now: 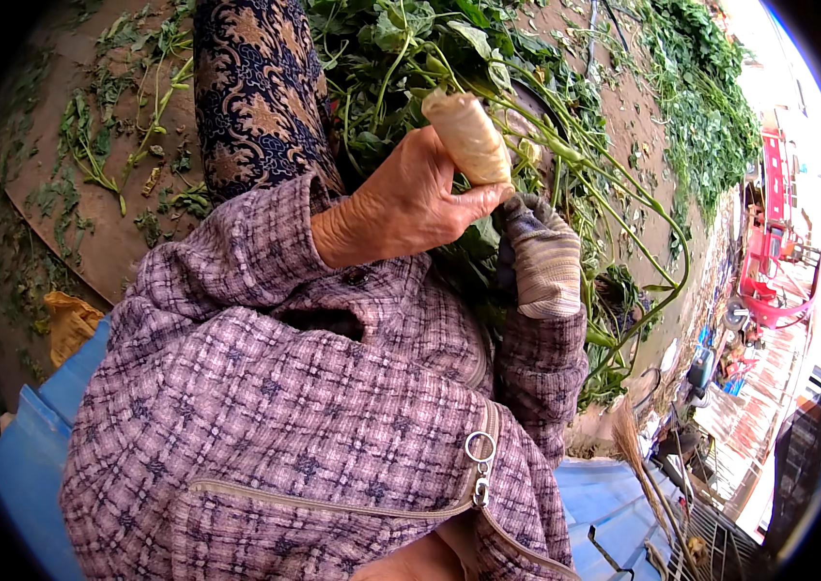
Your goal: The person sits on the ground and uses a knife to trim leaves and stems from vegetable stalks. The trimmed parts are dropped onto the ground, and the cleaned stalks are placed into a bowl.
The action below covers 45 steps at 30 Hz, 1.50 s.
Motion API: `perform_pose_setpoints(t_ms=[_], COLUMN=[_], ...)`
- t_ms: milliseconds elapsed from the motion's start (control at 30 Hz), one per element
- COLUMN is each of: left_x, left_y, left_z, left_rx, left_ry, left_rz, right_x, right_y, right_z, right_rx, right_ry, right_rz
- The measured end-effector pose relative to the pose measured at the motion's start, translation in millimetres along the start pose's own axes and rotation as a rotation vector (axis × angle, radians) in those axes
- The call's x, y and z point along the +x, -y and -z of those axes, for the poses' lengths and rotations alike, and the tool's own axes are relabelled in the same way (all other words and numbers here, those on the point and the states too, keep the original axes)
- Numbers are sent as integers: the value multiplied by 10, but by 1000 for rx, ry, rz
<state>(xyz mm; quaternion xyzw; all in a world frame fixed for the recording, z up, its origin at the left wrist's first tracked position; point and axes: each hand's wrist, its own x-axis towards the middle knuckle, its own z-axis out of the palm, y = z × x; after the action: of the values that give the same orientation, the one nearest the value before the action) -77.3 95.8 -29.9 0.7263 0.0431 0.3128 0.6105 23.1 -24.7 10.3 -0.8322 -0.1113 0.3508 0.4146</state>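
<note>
My left hand (403,196) is bare and has its thumb bent in against a cream, wrinkled tubular piece (470,138). That piece covers or lies along the index finger; which one, I cannot tell. Close by the thumb tip is my right hand (542,254), in a striped, grey-tipped knit glove with curled fingers. Anything pinched where the two hands meet is hidden. Just beyond them spread leafy green bean plants (396,65), which look like soybean. A green pod (563,150) hangs on one stem, and a long stem (683,250) arches out past the glove.
Loose leafy stalks (123,156) lie on the brown ground (101,236). A larger heap of greens (701,94) is farther off. Blue sheeting (54,421) lies beside me; a straw broom (632,443) and a red metal machine (773,276) stand at the right.
</note>
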Motion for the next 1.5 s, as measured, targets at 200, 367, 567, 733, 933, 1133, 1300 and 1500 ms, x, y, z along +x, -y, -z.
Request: perform_pose_setpoints(t_ms=[200,367,567,733,933,1133,1300,1500], left_x=[-30,-19,29,92,50,31,-19,-94], left_y=[-34,185,276,317,193,30,-80,-114], left_z=[186,641,578,436,463,453,480,589], left_rx=[-373,-132,-140,-243,-263,-290,-368,-281], left_ry=[3,-253,-237,-323,-286,-291,-240,-217], left_rz=[162,161,151,46,73,122,150,151], right_x=[31,73,63,68,-149,26,103,92], right_y=[-95,-147,-155,-155,-46,129,242,268], right_z=[53,84,152,174,188,-275,-516,-565], right_rx=[404,591,614,601,181,259,272,83], right_ry=[153,148,317,348,601,392,309,236], right_rz=[-76,-84,-55,-50,53,31,136,185])
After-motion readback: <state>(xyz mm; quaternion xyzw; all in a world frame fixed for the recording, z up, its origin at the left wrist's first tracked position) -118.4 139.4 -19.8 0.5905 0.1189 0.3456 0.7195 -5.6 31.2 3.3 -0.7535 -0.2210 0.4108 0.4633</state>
